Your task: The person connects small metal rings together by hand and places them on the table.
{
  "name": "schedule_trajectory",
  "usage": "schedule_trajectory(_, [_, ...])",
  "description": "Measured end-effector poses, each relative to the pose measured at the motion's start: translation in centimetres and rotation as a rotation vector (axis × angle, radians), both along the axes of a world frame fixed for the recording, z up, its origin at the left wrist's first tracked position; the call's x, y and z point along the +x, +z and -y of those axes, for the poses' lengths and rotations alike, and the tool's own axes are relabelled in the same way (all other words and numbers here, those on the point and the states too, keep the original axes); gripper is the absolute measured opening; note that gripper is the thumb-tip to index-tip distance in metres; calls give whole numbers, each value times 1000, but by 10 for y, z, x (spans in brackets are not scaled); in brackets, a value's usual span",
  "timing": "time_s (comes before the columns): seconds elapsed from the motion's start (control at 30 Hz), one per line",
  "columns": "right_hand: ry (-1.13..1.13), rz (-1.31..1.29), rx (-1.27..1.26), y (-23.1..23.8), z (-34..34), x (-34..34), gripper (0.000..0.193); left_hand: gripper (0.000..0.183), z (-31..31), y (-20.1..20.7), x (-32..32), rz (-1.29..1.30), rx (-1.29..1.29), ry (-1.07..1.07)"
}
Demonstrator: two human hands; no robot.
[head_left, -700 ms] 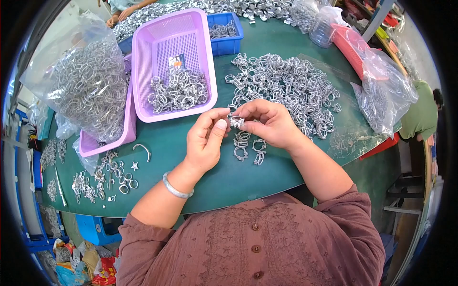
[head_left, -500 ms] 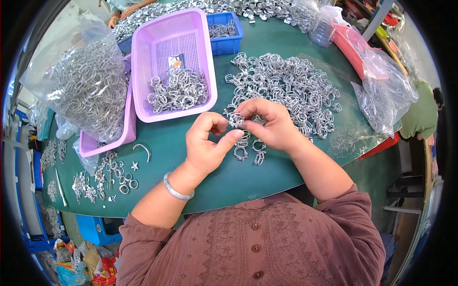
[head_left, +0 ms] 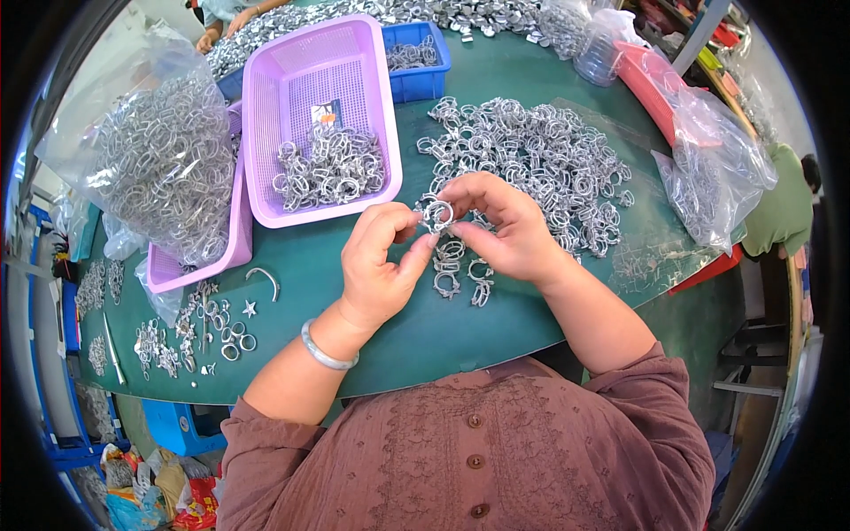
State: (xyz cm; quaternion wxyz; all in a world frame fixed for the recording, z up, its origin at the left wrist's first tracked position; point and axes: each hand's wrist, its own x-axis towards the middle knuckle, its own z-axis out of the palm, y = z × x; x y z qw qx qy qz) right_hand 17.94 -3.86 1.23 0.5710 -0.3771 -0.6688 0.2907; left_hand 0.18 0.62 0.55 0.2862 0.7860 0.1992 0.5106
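Note:
Between my hands, above the green table, is a silver metal ring [head_left: 436,215]. My left hand [head_left: 382,257] pinches its left and lower side with thumb and forefinger. The curled fingers of my right hand [head_left: 500,226] grip it from the other side. Just under my hands a few loose rings [head_left: 447,283] lie on the table. Behind my right hand spreads a big heap of silver rings [head_left: 531,164]. Beyond my left hand stands a lilac plastic basket [head_left: 257,133], with a smaller pile of rings [head_left: 332,168] at its near end.
At left, a clear bag of rings [head_left: 159,168] rests in another lilac basket [head_left: 239,239]. Loose rings, a star and a pointed tool [head_left: 113,347] lie at the left edge. A blue bin [head_left: 425,84] stands behind; another person's hands [head_left: 221,28] work at the far left.
The ring between my fingers has been turned, so its round opening now faces up toward me. My left thumb has shifted slightly left and my right fingers have risen a little.

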Motion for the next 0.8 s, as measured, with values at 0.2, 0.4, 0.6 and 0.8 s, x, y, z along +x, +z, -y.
schedule_trajectory(0.2, [23,-70,-28,2,1,0,32,27,-1,-1,-1,4,15,5])
schedule_trajectory(0.4, [13,-17,-15,2,-1,1,28,29,-2,-3,-2,6,-9,11])
schedule_trajectory(0.6, [-54,84,87,4,-3,7,21,28,-1,-1,2,7,-11,-15])
schedule_trajectory(0.8, [-76,185,193,9,-3,10,18,26,-5,-5,3,-6,-47,-2])
